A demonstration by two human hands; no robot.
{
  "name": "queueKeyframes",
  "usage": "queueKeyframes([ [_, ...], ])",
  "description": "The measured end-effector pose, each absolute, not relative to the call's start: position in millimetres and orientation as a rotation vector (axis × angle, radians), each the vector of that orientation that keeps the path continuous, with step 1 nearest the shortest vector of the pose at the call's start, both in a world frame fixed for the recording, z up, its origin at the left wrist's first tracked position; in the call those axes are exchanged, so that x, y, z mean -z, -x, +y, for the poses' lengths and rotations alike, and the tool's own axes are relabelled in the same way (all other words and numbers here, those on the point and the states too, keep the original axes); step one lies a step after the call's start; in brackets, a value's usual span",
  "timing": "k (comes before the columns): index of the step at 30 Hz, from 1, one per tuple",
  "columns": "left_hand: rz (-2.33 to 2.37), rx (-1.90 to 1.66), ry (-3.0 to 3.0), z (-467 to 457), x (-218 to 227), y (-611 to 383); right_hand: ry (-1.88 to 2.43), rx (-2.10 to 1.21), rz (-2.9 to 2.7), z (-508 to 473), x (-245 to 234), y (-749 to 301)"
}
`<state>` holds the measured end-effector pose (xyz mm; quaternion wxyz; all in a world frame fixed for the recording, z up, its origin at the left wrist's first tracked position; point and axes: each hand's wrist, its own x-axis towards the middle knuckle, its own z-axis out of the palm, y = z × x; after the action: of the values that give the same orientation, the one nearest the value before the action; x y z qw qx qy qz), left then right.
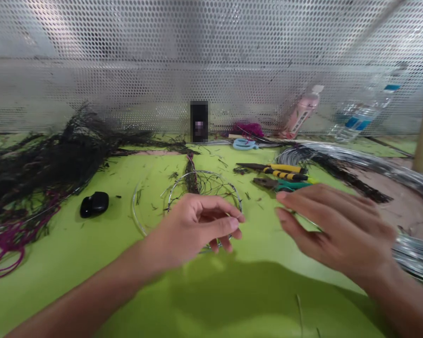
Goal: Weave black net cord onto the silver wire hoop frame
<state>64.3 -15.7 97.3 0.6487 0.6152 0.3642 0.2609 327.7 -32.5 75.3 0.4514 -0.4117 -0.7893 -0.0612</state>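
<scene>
My left hand (193, 227) hovers over the near edge of a round wire hoop (204, 188) strung with thin dark strands; its fingers curl in a loose pinch, apparently on the hoop's rim. My right hand (334, 225) is to the right of the hoop, fingers stretched out and slightly blurred, holding nothing that I can see. A bundle of dark fibres (190, 171) lies across the far side of the hoop. Just beyond my right hand lie yellow-and-black pliers (278, 171) and green-handled pliers (282, 184).
The table has a lime-green top (91, 263). A heap of black fibres (52, 159) and magenta wire (7, 239) lies left, beside a small black object (94, 204). Coils of silver wire (366, 162) fill the right. Blue scissors (245, 144), a pink bottle (301, 112) and a water bottle (366, 112) stand by the perforated metal wall.
</scene>
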Motion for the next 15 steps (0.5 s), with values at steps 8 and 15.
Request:
queueKeyframes([
  [8,0.603,-0.553,-1.271,-27,-87,-70,0.725,0.613,-2.128,-40,-74,-317],
  [15,0.617,-0.513,-1.248,-30,-88,-74,0.716,0.428,-2.103,-37,-75,-310],
])
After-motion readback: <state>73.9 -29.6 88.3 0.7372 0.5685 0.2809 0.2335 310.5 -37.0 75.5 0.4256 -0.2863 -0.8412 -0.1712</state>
